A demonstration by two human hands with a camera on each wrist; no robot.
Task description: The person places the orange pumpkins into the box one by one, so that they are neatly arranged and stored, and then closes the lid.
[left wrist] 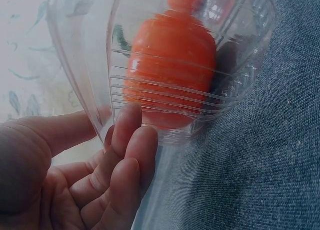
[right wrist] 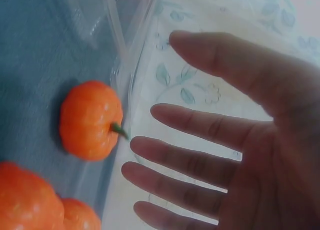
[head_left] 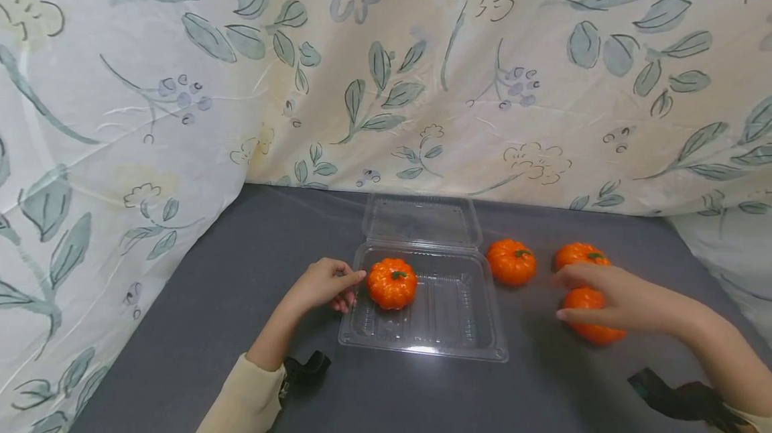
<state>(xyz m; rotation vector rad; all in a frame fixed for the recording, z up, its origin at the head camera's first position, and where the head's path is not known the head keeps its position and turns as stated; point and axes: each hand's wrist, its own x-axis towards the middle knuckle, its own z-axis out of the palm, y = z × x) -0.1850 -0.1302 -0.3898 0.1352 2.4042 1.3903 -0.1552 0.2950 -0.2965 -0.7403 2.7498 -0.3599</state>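
A clear plastic clamshell box (head_left: 446,346) lies with its lid folded back, and one small orange pumpkin (head_left: 392,284) sits at its left side. My left hand (head_left: 328,285) pinches the box's left rim between thumb and fingers, as the left wrist view shows. Over the pumpkins on the right hovers my right hand (head_left: 621,295), its fingers (right wrist: 195,122) spread and holding nothing. Beneath it is a pumpkin (head_left: 594,336), partly hidden by the hand. Another pumpkin (head_left: 582,254) lies just behind the hand, and a third (head_left: 511,263) stands beside the box's right edge.
The dark grey cloth (head_left: 241,272) covers the table. Behind it hangs a floral curtain (head_left: 386,84), close to the box's raised lid (head_left: 422,218). Black straps (head_left: 307,367) are worn on both wrists.
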